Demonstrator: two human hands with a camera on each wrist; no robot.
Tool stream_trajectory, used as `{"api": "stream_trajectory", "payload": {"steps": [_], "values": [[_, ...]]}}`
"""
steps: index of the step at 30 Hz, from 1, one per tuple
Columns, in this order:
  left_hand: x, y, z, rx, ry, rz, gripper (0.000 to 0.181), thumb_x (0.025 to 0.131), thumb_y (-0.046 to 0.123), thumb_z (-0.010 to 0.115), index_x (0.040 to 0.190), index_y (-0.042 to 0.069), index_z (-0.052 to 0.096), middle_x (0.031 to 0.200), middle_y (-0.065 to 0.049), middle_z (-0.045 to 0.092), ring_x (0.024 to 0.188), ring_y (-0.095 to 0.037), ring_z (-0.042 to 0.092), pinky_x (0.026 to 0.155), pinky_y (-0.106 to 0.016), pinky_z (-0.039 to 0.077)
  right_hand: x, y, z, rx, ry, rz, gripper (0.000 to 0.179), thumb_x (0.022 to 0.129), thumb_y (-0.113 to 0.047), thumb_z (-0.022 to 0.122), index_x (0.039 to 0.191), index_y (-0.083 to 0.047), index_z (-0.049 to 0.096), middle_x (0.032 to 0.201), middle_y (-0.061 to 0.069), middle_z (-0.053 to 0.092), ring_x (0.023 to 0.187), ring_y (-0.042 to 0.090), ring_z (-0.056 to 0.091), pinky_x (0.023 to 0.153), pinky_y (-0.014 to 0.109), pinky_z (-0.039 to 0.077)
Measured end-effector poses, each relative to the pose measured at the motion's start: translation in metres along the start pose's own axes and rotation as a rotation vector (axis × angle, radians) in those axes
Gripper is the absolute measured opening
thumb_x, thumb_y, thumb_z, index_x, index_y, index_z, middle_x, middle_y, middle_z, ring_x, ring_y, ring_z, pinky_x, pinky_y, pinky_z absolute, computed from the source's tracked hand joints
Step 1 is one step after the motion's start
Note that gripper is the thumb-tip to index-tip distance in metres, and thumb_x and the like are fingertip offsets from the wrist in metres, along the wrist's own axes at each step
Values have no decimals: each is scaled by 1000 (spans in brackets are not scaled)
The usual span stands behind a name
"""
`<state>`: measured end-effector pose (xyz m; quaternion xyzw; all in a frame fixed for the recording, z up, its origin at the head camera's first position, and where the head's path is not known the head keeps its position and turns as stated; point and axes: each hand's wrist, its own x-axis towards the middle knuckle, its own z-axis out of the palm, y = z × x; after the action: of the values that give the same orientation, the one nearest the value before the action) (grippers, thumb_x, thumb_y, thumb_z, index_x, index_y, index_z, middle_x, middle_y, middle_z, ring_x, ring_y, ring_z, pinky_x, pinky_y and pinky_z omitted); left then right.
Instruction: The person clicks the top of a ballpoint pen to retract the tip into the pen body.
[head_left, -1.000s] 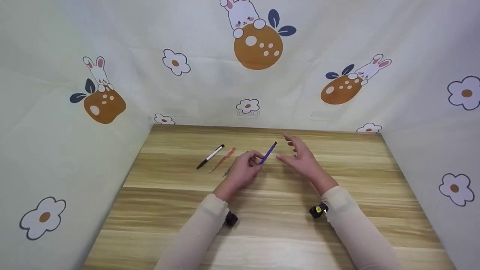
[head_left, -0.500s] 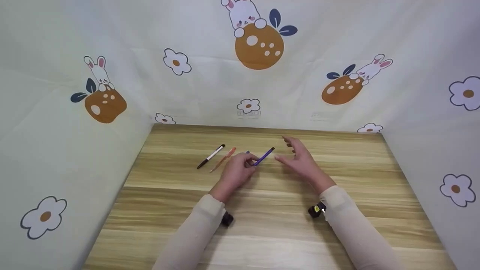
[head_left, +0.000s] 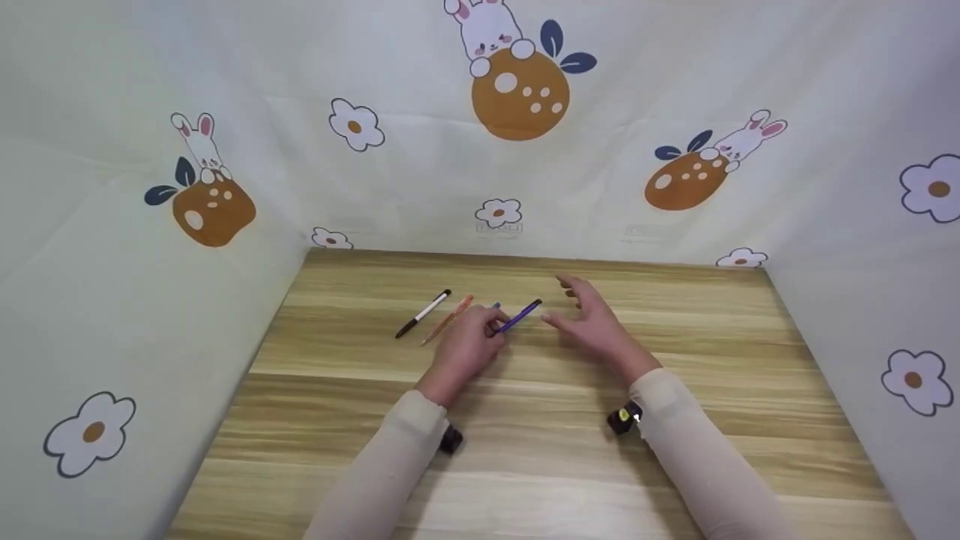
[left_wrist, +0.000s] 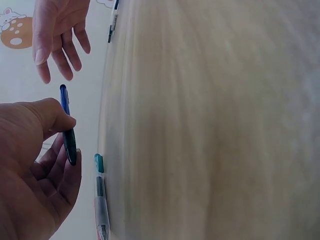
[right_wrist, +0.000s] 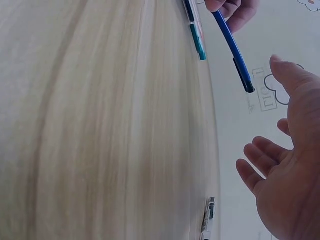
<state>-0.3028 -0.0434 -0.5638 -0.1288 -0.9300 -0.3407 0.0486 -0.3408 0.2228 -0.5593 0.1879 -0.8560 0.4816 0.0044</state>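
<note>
My left hand (head_left: 469,345) pinches a blue pen (head_left: 521,316) between thumb and fingers, its dark end pointing up and right toward the other hand. In the left wrist view the pen (left_wrist: 67,120) crosses the fingertips, held over the table. My right hand (head_left: 596,322) stands to the right with fingers spread and holds nothing. The pen's far end (right_wrist: 242,72) lies just off its thumb in the right wrist view. Under the left hand is a clear-barrelled pen with a teal end (left_wrist: 101,200), mostly hidden in the head view.
Left of the hands, a white pen with black ends (head_left: 423,313) and an orange pen (head_left: 448,319) lie slanted on the wooden table (head_left: 315,435). Another pen (right_wrist: 208,217) lies on the right wrist side. Printed cloth (head_left: 420,180) surrounds the table's back and sides.
My left hand has shifted left with the blue pen, which now slants lower and flatter. My right hand has moved slightly left, still spread.
</note>
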Motion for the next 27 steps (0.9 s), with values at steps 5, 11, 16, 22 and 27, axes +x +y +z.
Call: {"api": "stream_trajectory", "payload": {"steps": [5, 11, 16, 22, 27], "values": [[0, -3, -1, 29, -7, -10, 27, 92, 8, 83, 118, 17, 83, 105, 1, 73, 98, -16, 69, 88, -38, 59, 2, 1, 4, -8, -13, 7, 83, 100, -29, 85, 167, -4, 43, 164, 24, 47, 150, 46, 45, 124, 60, 37], [-2, -4, -4, 101, 0, 0, 27, 92, 12, 85, 118, 18, 82, 104, 1, 71, 97, -17, 67, 86, -41, 58, 3, -1, 10, 1, -25, 16, 84, 99, -29, 86, 167, -5, 43, 163, 28, 46, 150, 47, 44, 125, 58, 36], [-2, -5, -6, 159, 5, 0, 24, 92, 15, 87, 115, 19, 81, 100, 4, 69, 94, -17, 65, 84, -43, 57, 4, -4, 13, -11, -35, 7, 83, 100, -26, 85, 168, -6, 42, 163, 28, 46, 150, 46, 45, 125, 59, 37], [-2, -6, -8, 187, 13, 31, 20, 92, 11, 87, 111, 16, 81, 96, 2, 68, 93, -20, 64, 88, -47, 55, 5, -9, 15, -3, -37, 11, 82, 100, -25, 85, 167, -5, 43, 162, 28, 47, 150, 47, 45, 124, 59, 38], [-2, -7, -8, 207, 21, 32, 18, 93, 13, 88, 109, 15, 81, 95, 0, 70, 92, -22, 67, 84, -49, 57, 6, -9, 16, -4, -37, 6, 81, 100, -23, 85, 167, -6, 43, 162, 28, 47, 150, 49, 44, 125, 59, 37]]}}
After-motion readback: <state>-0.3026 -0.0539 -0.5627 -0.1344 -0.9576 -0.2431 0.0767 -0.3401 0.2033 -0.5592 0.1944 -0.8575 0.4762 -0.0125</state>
